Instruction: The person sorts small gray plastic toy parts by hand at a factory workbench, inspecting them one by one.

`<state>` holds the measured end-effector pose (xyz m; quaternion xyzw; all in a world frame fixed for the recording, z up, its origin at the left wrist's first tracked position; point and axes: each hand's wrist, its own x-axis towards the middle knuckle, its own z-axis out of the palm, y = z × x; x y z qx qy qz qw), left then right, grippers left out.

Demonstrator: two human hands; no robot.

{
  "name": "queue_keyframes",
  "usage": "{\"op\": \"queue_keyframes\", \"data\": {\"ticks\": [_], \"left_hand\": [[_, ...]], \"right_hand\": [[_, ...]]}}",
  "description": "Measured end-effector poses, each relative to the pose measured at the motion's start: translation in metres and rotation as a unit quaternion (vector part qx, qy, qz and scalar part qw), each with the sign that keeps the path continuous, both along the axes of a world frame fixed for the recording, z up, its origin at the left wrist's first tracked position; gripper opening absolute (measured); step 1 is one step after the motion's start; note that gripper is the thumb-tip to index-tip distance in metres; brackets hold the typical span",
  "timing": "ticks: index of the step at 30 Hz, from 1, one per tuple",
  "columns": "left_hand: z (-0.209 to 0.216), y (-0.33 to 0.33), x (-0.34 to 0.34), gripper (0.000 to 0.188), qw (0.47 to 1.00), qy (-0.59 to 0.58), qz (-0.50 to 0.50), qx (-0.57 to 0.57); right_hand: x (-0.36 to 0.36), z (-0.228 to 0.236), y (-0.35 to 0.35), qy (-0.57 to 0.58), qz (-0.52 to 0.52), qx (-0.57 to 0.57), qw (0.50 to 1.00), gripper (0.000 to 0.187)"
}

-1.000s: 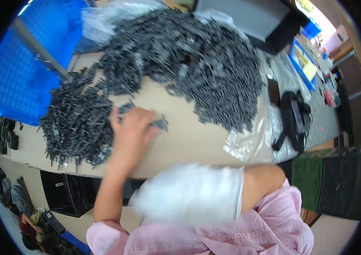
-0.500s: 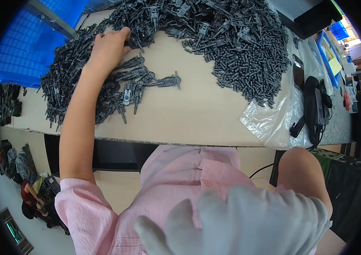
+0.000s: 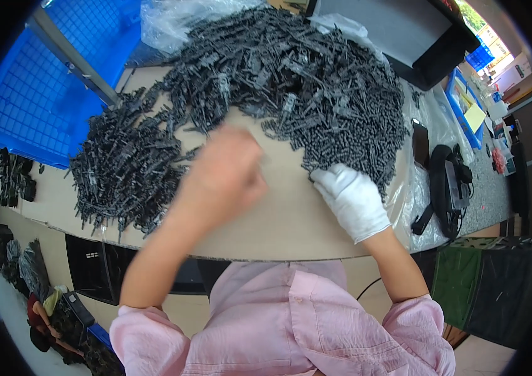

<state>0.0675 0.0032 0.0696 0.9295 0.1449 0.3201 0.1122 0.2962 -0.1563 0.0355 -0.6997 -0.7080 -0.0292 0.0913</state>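
Observation:
My right hand (image 3: 351, 199), in a white glove, has its fingers pinched together at the near edge of a heap of small ribbed dark-grey pieces (image 3: 360, 141). What the fingertips hold is too small to make out. My bare left hand (image 3: 225, 168) is smeared by motion over the middle of the table (image 3: 278, 219), so its fingers and anything in them do not show clearly. Left of it lies a pile of long, thin dark-grey parts (image 3: 129, 164). A larger mound of similar dark parts (image 3: 259, 56) rises at the back and meets the ribbed pieces.
A blue crate (image 3: 28, 94) stands at the left. On the right are a phone (image 3: 420, 143), a black strapped device (image 3: 446, 188), clear plastic film (image 3: 411, 216) and a blue tray (image 3: 466, 109). A black open box (image 3: 397, 37) is behind; another person (image 3: 43, 323) is far left.
My left hand has left the left-hand pile and moved right and nearer. My gloved right hand has gone from close below the camera to the ribbed pieces. The view has shifted.

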Motion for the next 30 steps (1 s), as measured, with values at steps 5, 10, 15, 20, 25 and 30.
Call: {"op": "queue_keyframes", "data": {"ticks": [5,10,15,20,25,30], "left_hand": [[-0.072,-0.065,0.023,0.040,0.992,0.093,-0.081,-0.004],[-0.072,-0.070,0.029,0.041,0.991,0.099,-0.083,-0.042],[-0.095,-0.062,0.017,0.046,0.996,0.033,-0.078,-0.037],[-0.082,-0.062,0.026,0.037,0.982,0.153,-0.068,-0.086],[-0.089,-0.071,0.001,0.034,0.992,0.078,0.057,-0.086],[-0.086,-0.074,0.005,0.034,0.989,0.027,0.042,-0.142]], "right_hand": [[-0.014,-0.004,0.014,-0.031,0.020,-0.030,0.999,0.017],[0.002,-0.029,0.010,-0.056,0.093,0.002,0.994,0.013],[-0.015,0.002,0.016,-0.033,0.093,-0.042,0.994,0.017],[0.010,-0.011,0.002,0.319,-0.009,0.094,0.943,0.022],[-0.021,0.015,-0.004,0.591,-0.150,-0.110,0.785,0.015],[-0.022,-0.002,-0.008,0.585,-0.228,-0.133,0.767,0.021]]}}
